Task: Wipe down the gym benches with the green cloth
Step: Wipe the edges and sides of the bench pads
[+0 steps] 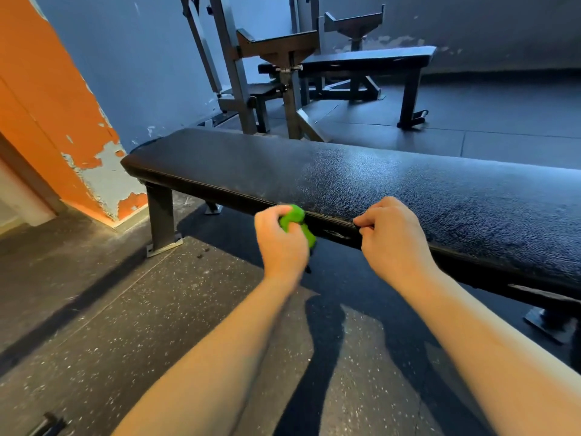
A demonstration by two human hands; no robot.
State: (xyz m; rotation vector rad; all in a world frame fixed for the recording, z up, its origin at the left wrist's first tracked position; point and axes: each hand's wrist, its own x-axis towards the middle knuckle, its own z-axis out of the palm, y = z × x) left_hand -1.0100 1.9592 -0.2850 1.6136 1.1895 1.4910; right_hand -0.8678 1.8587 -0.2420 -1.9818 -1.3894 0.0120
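Head — cloth [296,219] within left fingers [274,214]

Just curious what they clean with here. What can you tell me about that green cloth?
The green cloth is bright lime, soft-looking fabric, bunched into a small wad. The left hand grips it, fingers curled round it, so only its upper and right parts show. It is at the front edge of the black bench, slightly blurred.

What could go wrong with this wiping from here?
The green cloth is balled in the left hand, so it may wipe only a thin strip and miss much of the near bench. The right hand sits at the bench edge, possibly in the cloth's path.
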